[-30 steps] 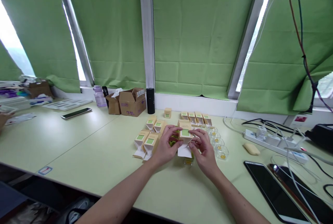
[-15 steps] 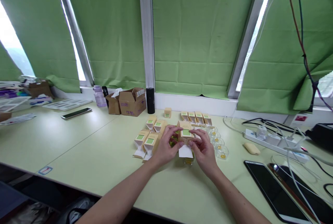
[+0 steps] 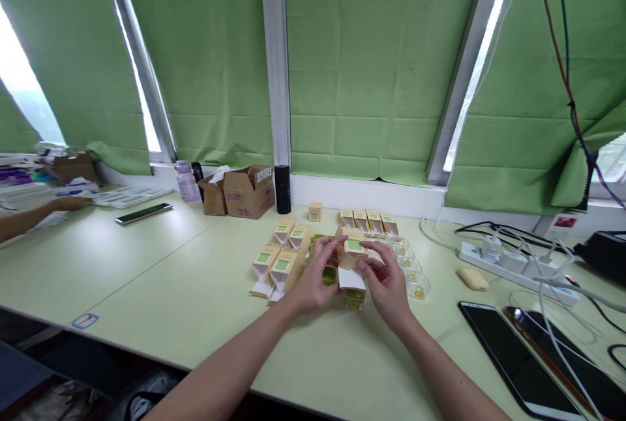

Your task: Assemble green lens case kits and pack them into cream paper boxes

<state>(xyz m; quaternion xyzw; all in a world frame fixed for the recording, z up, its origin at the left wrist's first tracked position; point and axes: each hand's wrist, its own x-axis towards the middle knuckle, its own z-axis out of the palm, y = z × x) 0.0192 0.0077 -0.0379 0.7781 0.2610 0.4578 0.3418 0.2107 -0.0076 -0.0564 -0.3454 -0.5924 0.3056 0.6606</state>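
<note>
One pale table (image 3: 171, 290) spreads before me; at its far left, beside the white tray (image 3: 130, 197), a co-worker's hand (image 3: 73, 203) now reaches in farther than before. My left hand (image 3: 313, 281) is spread wider than a half second ago, thumb lowered, fingertips touching the upper left of the box (image 3: 353, 248). My right hand (image 3: 386, 281) pinches its right side between thumb and fingers. The box has shifted slightly right between my hands, its white flap (image 3: 351, 279) toward me.

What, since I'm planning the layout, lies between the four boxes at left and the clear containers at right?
In the head view: the left hand and right hand at a small open box, with partly hidden green objects.
</note>
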